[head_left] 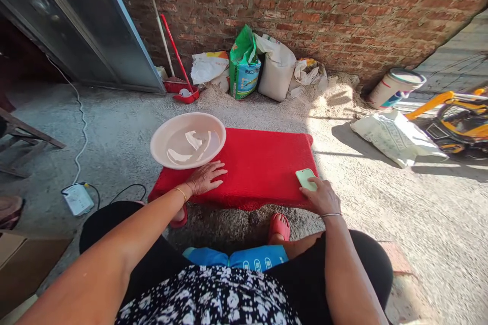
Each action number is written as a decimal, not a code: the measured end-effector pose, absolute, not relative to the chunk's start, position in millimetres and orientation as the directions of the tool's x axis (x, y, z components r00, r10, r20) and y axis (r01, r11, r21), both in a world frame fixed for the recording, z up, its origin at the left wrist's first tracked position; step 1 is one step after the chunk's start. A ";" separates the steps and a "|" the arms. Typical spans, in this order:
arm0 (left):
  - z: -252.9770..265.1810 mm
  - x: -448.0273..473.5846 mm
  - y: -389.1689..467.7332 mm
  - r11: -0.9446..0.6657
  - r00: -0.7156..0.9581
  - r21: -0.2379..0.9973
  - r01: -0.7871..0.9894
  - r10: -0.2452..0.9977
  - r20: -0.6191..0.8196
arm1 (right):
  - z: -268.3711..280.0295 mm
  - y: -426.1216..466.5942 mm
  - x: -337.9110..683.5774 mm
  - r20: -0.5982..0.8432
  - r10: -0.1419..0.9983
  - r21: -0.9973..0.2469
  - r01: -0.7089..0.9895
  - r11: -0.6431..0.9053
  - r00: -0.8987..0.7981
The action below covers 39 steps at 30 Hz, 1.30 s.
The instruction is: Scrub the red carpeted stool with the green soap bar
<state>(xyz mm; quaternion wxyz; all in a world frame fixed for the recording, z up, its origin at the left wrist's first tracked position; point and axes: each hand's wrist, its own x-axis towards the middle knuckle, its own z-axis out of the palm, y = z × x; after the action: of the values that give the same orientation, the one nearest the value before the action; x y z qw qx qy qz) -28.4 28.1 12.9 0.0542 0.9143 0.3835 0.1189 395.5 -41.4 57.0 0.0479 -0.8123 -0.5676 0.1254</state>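
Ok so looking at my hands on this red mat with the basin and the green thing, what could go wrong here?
1. The pink basin holds water and overhangs the far left corner of the red mat; the left hand lies flat just beside it, so a nudge might tip it.
2. A power strip lies on the floor to the left, so spilled water could reach it.
3. The right hand touches the green object near the mat's edge; it could slide off.

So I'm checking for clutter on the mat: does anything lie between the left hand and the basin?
Nothing visible does. The left hand lies flat on the red mat just in front of the basin, with only bare mat between them. The green bar sits far off, under the right hand.
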 end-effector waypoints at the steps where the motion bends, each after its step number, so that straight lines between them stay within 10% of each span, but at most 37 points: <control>1: 12.4 -28.4 28.2 -0.703 0.679 0.193 0.685 0.712 0.180 | 59.1 -42.9 408.1 -0.157 0.903 -0.189 0.886 -0.424 0.399; 6: 12.0 -27.7 27.1 -0.701 0.676 0.203 0.683 0.713 0.185 | 64.3 -51.1 438.9 -0.083 0.807 -0.129 0.797 -0.590 0.585; 14: 11.2 -27.5 25.9 -0.702 0.678 0.213 0.679 0.712 0.184 | 51.9 -39.6 398.8 -0.142 0.976 -0.262 0.944 -0.199 0.166; 32: 11.4 -14.2 -3.5 -0.569 0.546 0.184 0.801 0.821 0.165 | 43.8 -18.0 407.1 -0.284 0.895 -0.135 0.910 -0.393 0.344; 39: 35.5 -48.8 -42.6 -0.567 0.569 0.174 0.805 0.821 0.044 | 32.2 -25.7 404.3 -0.093 0.900 -0.213 0.875 -0.435 0.425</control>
<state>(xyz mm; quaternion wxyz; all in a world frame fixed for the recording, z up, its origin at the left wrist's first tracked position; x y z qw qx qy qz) -48.8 -42.6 35.5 0.0671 0.8832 0.4603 0.0602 404.3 -25.7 32.2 0.0660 -0.8415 -0.5274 0.0969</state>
